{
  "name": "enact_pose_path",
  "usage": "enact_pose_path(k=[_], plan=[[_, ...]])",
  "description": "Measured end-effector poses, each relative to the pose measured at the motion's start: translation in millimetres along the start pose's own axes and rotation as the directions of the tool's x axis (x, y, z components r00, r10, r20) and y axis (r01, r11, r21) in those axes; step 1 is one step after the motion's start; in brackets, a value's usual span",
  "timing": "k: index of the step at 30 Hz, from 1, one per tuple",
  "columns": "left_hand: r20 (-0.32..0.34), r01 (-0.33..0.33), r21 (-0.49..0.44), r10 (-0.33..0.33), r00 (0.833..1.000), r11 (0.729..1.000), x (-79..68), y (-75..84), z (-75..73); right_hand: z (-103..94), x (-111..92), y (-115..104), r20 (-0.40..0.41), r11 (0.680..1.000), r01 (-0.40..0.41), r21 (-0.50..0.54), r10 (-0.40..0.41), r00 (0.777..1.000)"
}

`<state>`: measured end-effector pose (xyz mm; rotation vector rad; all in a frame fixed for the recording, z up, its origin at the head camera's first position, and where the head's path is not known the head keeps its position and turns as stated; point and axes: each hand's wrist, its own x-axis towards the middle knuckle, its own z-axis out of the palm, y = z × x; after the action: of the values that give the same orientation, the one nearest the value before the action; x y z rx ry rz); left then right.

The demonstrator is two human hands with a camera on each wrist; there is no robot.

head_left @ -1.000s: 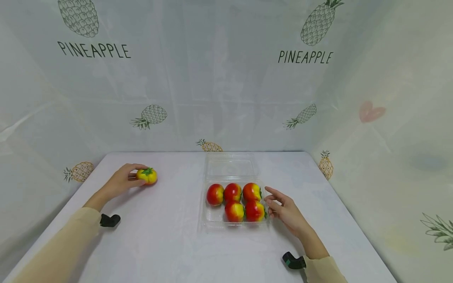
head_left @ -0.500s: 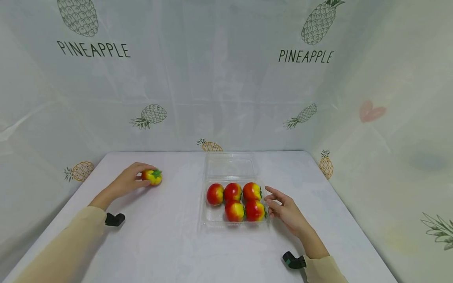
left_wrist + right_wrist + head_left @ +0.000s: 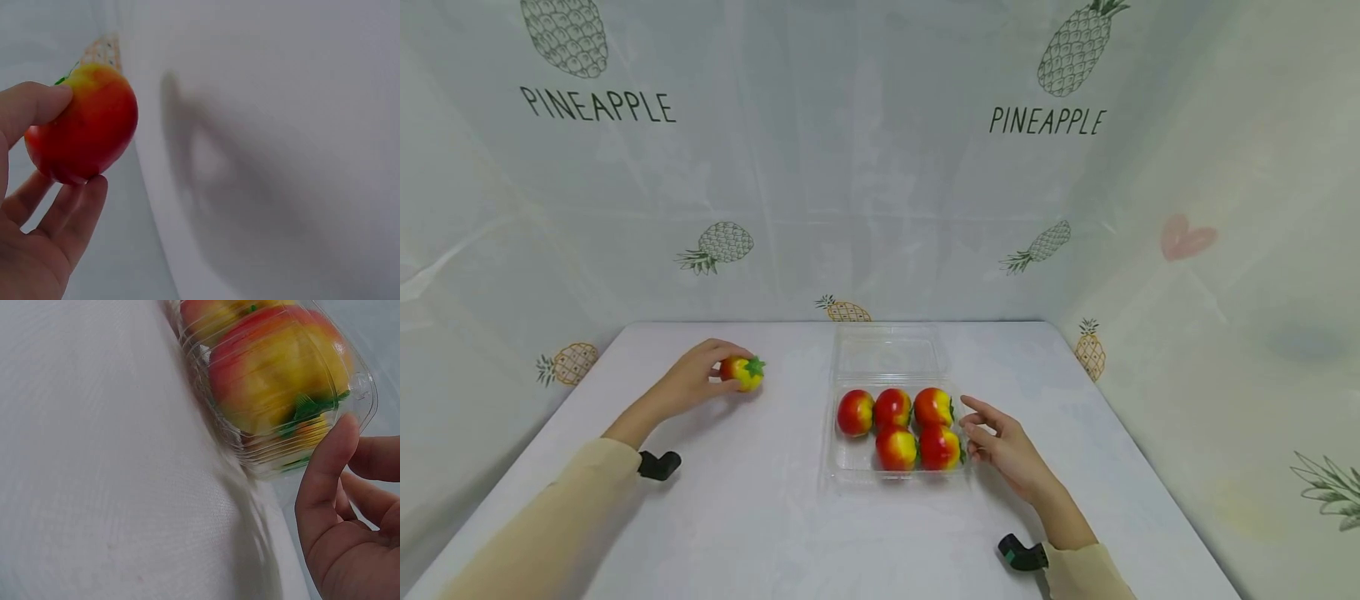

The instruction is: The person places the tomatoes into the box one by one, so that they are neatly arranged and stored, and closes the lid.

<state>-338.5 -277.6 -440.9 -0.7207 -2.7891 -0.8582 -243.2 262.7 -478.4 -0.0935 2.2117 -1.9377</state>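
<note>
My left hand [image 3: 696, 379] holds a red-and-yellow persimmon-like fruit [image 3: 747, 374] with a green leafy top, just above the back left of the table. In the left wrist view the thumb lies on one side of this fruit [image 3: 94, 128] and fingertips press its opposite side. A clear plastic clamshell box [image 3: 850, 461] stands open at mid-table, holding several similar fruits [image 3: 897, 448]. Its front left spot is vacant. Beside the box's right wall is my right hand [image 3: 1003, 446], fingers loosely bent; in the right wrist view the thumb [image 3: 342, 440] touches the box rim.
The box's raised clear lid [image 3: 887, 352] leans toward the back edge of the white table [image 3: 760, 517]. A pineapple-print curtain [image 3: 865, 167] hangs behind and at both sides. Black wrist cameras [image 3: 659, 465] are strapped at both sleeves.
My left hand has moved right, toward the box, carrying the fruit; its green top has turned more to the right. The right hand and the box have stayed where they were.
</note>
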Motion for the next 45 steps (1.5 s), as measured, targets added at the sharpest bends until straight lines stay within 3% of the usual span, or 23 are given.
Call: enact_pose_path(k=[5,14,26,35,45], plan=[[0.003,-0.055,-0.043,0.055,0.998,0.998,4.5,25.5,1.2,0.5,0,1,-0.005,1.0,-0.006,0.0,0.006,1.0],[0.046,-0.097,-0.13,0.104,0.994,0.987,3.6,70.1,3.8,0.3,0,1,-0.006,1.0,-0.003,-0.004,0.003,1.0],[0.123,-0.138,-0.153,0.157,0.98,0.979,1.1,118.0,19.0,-0.9,0,3,0.001,1.0,0.002,0.0,-0.002,1.0],[0.18,-0.184,-0.173,0.215,0.96,0.968,3.0,140.8,35.3,-0.2,-2,2,0.0,1.0,-0.007,0.007,0.007,1.0],[0.233,-0.22,-0.198,0.263,0.936,0.955,5.4,153.9,57.2,0.8,-2,1,-0.002,1.0,-0.005,0.008,0.005,1.0]])
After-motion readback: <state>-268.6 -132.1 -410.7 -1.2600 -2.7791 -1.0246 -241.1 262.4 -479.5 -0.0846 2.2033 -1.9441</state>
